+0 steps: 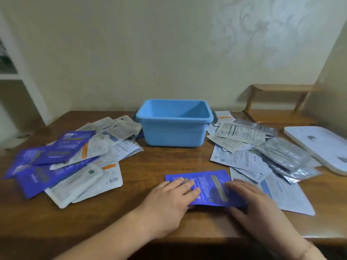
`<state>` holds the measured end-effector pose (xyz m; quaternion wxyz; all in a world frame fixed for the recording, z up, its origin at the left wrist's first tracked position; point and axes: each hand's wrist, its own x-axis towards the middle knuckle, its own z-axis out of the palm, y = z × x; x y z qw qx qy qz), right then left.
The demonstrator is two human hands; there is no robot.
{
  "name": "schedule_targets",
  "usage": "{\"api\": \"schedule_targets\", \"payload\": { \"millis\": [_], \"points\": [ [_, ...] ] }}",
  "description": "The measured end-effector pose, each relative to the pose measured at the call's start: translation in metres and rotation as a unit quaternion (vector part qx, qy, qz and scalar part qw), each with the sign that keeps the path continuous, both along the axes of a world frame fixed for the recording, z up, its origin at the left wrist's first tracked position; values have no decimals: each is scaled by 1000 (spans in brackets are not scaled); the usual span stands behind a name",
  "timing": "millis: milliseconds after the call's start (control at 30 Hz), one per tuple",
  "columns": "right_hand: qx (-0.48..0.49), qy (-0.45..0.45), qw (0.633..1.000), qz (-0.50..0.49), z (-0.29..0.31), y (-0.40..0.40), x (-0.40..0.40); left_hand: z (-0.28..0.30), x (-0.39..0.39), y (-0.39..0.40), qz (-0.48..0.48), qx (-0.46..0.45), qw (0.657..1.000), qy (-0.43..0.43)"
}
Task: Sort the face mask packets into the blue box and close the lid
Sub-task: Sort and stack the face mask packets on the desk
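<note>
Face mask packets lie in two loose heaps, the left heap [71, 158] and the right heap [262, 156], flanking the blue box [173, 128], which looks empty (its floor is only partly visible). Both hands press flat, fingers straight, on one glossy purple packet [204, 186]: left hand [169, 199], right hand [249, 201]. Nearly everything is left to do, I judge. The pale rounded lid [319, 145] lies apart at right on the wooden table [159, 162]; packets are thin, flat, foil or paper-white.

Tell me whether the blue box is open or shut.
Open: the blue box has no lid on and its inside shows; the white lid lies on the table, right.
</note>
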<state>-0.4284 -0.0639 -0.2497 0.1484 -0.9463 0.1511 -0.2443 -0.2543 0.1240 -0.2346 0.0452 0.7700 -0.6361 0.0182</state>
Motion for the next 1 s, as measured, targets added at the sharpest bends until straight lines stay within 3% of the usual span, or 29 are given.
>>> {"api": "schedule_targets", "payload": {
  "millis": [100,167,233,333,367,400,567,667,733,833,1000],
  "points": [
    [113,-1,993,-16,6,-9,-2,5,4,22,9,-90,982,166],
    [163,-45,986,-7,15,-5,6,17,4,34,45,-156,938,307],
    [259,-118,958,15,29,3,19,32,4,43,100,-210,851,471],
    [469,-181,864,34,56,15,50,46,7,47,183,-229,658,694],
    [521,-182,834,26,64,19,59,49,9,48,190,-234,636,710],
    [543,-180,820,22,71,23,67,49,12,49,197,-227,640,707],
    [533,-169,829,24,76,29,87,41,17,59,207,-191,692,665],
    [634,-130,759,72,80,21,86,48,32,64,209,-175,740,615],
    [658,-37,745,103,81,14,82,61,48,64,192,-148,766,595],
    [607,17,782,138,70,17,79,76,63,56,199,-162,762,595],
    [677,-80,728,76,58,14,78,77,51,33,174,-227,743,604]
  ]
}}
